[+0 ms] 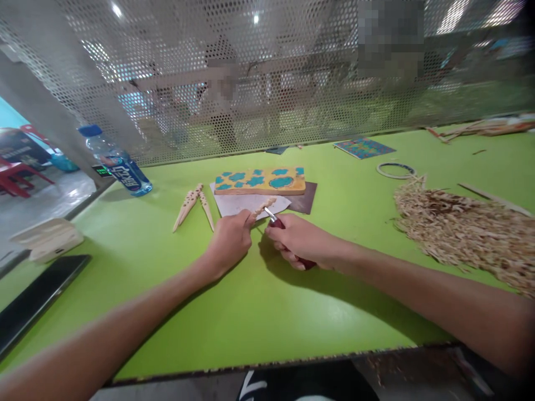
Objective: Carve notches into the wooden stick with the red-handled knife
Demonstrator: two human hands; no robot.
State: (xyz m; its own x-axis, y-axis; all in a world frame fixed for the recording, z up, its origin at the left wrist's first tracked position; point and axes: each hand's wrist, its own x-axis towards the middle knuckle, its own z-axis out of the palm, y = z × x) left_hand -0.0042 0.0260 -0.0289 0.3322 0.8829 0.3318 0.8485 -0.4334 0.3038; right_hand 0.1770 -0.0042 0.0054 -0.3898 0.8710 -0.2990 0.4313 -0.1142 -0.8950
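Observation:
My left hand [231, 240] is closed around the near end of a small carved wooden stick [264, 206], whose notched far end points away to the right. In my right hand [297, 240] is a carving knife with a dark red handle [277, 223]; its short metal blade [268, 211] is at or very near the stick. Behind both hands, a yellow block with teal patches [259, 181] rests on white paper [234, 205] and a brown sheet [310, 198]. Left of the paper lie several carved wooden pieces [190, 206] with pointed ends and notched tops.
On the right is a heap of wood shavings [463, 231], with a tape roll [396, 170] and a patterned card [364, 148] beyond it. A water bottle [119, 161], an open pale case [50, 239] and a dark tablet-like slab [39, 301] line the left. Perforated mesh [175, 117] borders the green table's back.

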